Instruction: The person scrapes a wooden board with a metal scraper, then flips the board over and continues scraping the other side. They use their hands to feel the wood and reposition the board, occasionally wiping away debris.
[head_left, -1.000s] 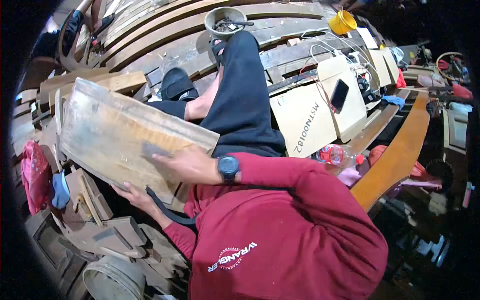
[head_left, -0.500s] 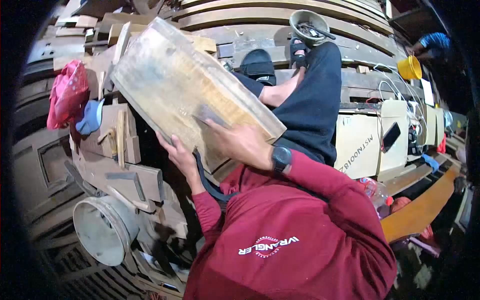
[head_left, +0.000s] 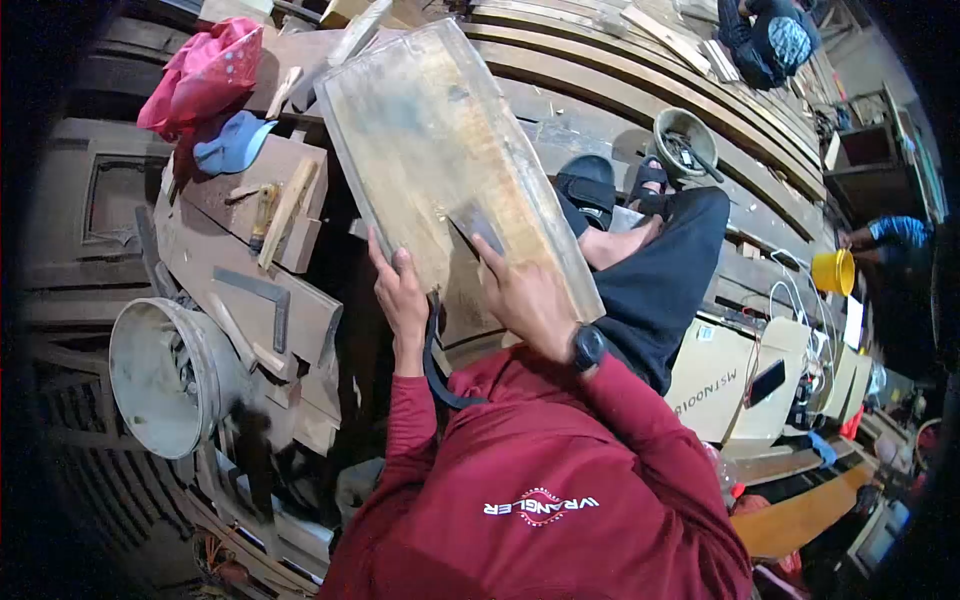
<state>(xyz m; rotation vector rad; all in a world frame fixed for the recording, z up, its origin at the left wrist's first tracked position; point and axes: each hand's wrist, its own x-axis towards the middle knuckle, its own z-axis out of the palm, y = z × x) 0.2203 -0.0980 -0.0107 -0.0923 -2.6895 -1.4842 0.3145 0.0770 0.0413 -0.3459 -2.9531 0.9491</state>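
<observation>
A wide, pale wooden panel (head_left: 400, 150) with a raised edge and blotchy surface lies tilted across my lap. My right hand (head_left: 528, 302) presses a flat grey scraper (head_left: 474, 224) against its face, index finger stretched along the tool. At the panel's lower left edge is my left hand (head_left: 402, 300), its thumb near the face and fingers wrapped at the side; the fingers' undersides are hidden. A dark strap (head_left: 432, 350) hangs just beside that hand.
To the left are a white bucket (head_left: 165, 380), a metal square (head_left: 262, 290), a blue cap (head_left: 232, 143) and a pink bag (head_left: 210, 75). A bowl of small items (head_left: 685, 140) stands beyond my feet. Cardboard with a phone (head_left: 767, 384) lies right. Two people are farther off.
My view has turned, so the panel appears farther right and more upright. My right hand and the scraper stay on the panel's middle. The left hand remains at its edge.
</observation>
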